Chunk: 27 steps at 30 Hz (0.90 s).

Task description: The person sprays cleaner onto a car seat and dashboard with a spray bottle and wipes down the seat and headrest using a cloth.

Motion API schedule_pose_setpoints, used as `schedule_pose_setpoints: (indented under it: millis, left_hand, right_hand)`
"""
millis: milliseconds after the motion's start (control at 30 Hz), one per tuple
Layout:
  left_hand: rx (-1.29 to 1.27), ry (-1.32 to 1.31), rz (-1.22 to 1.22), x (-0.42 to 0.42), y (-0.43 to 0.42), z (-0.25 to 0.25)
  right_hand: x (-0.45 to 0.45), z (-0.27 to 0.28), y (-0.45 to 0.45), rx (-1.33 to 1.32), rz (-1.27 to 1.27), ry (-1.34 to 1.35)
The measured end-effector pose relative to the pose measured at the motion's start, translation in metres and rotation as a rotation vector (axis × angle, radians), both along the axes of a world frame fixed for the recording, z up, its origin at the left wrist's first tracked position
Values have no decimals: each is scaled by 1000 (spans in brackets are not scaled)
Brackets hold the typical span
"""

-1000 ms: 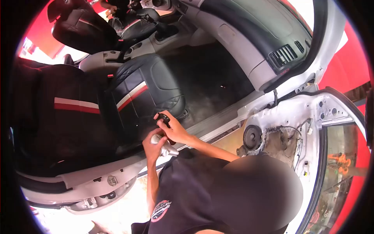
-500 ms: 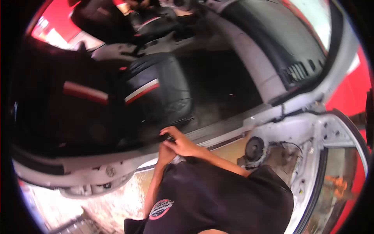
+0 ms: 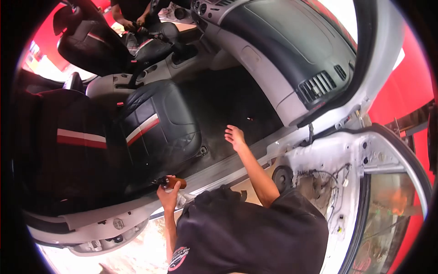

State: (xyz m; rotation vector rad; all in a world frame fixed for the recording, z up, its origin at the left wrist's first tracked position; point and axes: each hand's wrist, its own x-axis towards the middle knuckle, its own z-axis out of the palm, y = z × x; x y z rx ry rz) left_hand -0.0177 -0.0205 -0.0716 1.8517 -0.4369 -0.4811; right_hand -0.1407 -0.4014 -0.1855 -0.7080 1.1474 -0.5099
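My left hand (image 3: 168,197) is closed around a brown bottle (image 3: 177,183) with a black top, beside the near door sill. The bottle lies tilted, its black end toward the seats. Just below it shows something whitish (image 3: 182,199) that I cannot make out. My right hand (image 3: 235,138) hangs over the sill side of the dark car floor (image 3: 219,100), fingers apart and nothing in them. Between the hands and further in is the black front seat cushion (image 3: 171,118), with a white and red stripe. A small pale object (image 3: 249,118) lies on the floor.
The stripped car door (image 3: 333,155) stands open on my right, with a speaker (image 3: 283,178) and loose wiring. The dashboard (image 3: 283,36) runs along the far right. Across the centre console (image 3: 155,73), another person's hands (image 3: 134,23) are over the other seat.
My hands were together around a dark item and are now apart. The left moved down and left with the bottle; the right moved up and right, opened. The view shifted and sharpened.
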Motion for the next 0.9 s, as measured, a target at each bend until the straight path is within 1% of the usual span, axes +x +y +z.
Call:
schedule_pose_setpoints:
  millis: [67,100,133,167,200,233,267,300,333,367,400,467,533,600,667,700,733,767,800,867,900]
  left_hand:
    - [3,-1,25,-6,2,1]
    - [17,-5,40,-9,3,1]
    - [32,-13,71,-11,5,3]
    - [137,-43,74,-12,7,6]
    - [164,-39,92,-16,10,9]
    - [191,-32,107,-22,12,12]
    - [215,-23,115,-27,13,14]
    - [229,-68,135,-31,15,14]
    - [230,-47,173,-35,15,17]
    - [230,-28,205,-40,15,23]
    - [232,-5,228,-45,16,29]
    - [276,-11,264,-50,20,29]
    - [350,-46,302,-54,29,20]
    - [371,-41,339,-54,35,12]
    - [361,-55,366,-52,35,15]
    - [361,-33,369,-52,32,22]
    - [381,-28,365,-53,29,29]
    - [396,-24,360,-52,26,35]
    - [411,-15,352,-51,24,38]
    - [398,-48,341,-47,25,28]
    - [387,-56,327,-45,26,22]
  right_hand:
    - [-10,-41,-33,32,-26,12]
    - [-13,-58,-48,-44,39,106]
    - [-18,-88,-70,-86,86,127]
    - [-23,-114,-90,-130,108,174]
    - [-25,-123,-104,-195,91,238]
    - [-27,-165,-132,-341,86,400]
    - [-34,-234,-168,-585,104,520]
    - [-42,-214,-174,-730,171,624]
    - [-48,-193,-185,-834,334,713]
    - [-50,-198,-196,-804,405,792]
    - [-50,-159,-188,-772,513,822]
    - [-55,-202,-208,-842,567,856]
    - [-60,-217,-214,-844,661,957]
    - [-64,-244,-213,-990,524,1031]
    - [-58,-186,-191,-1042,612,1157]
    - [-57,-197,-194,-842,514,1081]
    - [-67,-224,-208,-643,415,1002]
    - [-68,-238,-216,-447,313,919]
    - [-68,-232,-208,-584,379,1022]
    - [-79,-202,-173,-862,505,1234]
    - [-78,-185,-158,-837,490,1255]
